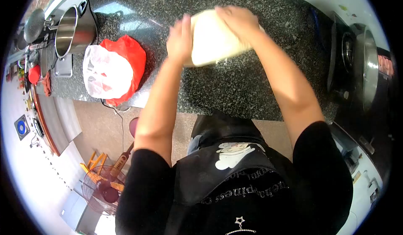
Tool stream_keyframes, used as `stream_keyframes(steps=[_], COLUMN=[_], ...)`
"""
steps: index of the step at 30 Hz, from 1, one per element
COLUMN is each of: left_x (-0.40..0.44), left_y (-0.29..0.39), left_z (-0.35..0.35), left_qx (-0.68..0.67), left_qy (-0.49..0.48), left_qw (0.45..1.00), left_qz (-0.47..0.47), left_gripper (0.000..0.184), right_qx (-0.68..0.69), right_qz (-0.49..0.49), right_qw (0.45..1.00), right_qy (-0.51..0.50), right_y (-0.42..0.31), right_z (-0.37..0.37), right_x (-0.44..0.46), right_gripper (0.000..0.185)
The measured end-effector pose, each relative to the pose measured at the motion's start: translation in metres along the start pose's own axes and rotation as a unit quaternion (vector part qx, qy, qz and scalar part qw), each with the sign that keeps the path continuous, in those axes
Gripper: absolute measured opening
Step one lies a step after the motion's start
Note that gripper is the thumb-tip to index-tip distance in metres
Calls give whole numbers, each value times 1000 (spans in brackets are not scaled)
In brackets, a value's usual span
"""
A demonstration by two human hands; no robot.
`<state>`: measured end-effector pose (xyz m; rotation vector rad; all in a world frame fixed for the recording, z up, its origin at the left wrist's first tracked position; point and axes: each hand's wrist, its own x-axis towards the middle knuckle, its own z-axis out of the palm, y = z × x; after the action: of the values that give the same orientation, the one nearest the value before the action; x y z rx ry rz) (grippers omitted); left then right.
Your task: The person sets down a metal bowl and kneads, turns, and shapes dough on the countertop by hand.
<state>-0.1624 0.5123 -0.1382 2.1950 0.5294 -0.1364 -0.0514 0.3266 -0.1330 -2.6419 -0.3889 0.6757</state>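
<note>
A wide, pale yellow sheet of dough [216,40] is between my two hands over the dark speckled countertop [226,88]. My left hand [179,40] is at the dough's left edge, its fingers pointing up and blurred. My right hand [240,22] lies over the upper right part of the dough, fingers bent onto it and partly blurred. Small white crumbs show just below the dough's lower edge. To the left of my left hand sits a red plastic bag [136,56] with a clear bag of white powder [109,71] in it.
A steel pot [75,31] and a small metal tray [64,65] stand at the counter's left end. On the right is a stove [347,52] with a large metal pan [369,67]. A fan [105,189] stands on the floor at lower left.
</note>
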Motion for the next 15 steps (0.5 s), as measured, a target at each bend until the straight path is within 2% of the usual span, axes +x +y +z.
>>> stream_keyframes(steps=[1, 2, 3, 4, 5, 8, 9, 10, 11, 13, 15], left_x=[-44, -88, -129, -171, -190, -198, -186, -178, -176, -176, -182], left_y=[-10, -28, -32, -35, -40, -63, -57, -45, -30, 4, 54], left_z=[5, 15, 11, 6, 6, 43, 50, 64, 82, 124, 147], left_qx=[-91, -66, -142, -215, -287, -268, -239, -220, -202, -288, -344], left_qy=[8, 51, 29, 4, -23, 116, 113, 146, 177, 269, 274], left_qw=[995, 992, 985, 973, 955, 948, 953, 957, 959, 919, 897], left_qz=[29, 93, 90, 81, 71, 128, 145, 123, 96, 33, -34], left_gripper=[55, 53, 58, 64, 71, 75, 80, 82, 84, 87, 94], right_qx=[25, -22, 204, 536, 575, 364, 362, 360, 428, 559, 479], right_qz=[-67, -186, -145, -34, -112, -79, -102, -124, -172, -93, -84], right_qw=[997, 965, 968, 842, 809, 916, 915, 912, 880, 817, 864], right_qy=[-4, 182, 22, -56, 52, 146, 149, 151, 115, -109, -132], right_y=[17, 48, 51, 76, 102, 112, 109, 107, 101, 74, 25], right_z=[8, 31, 5, -11, -11, 30, 36, 42, 46, 22, -8], right_x=[-15, -41, -71, -84, -92, -85, -75, -65, -58, -41, -36], right_gripper=[46, 40, 42, 51, 67, 57, 57, 57, 60, 50, 40])
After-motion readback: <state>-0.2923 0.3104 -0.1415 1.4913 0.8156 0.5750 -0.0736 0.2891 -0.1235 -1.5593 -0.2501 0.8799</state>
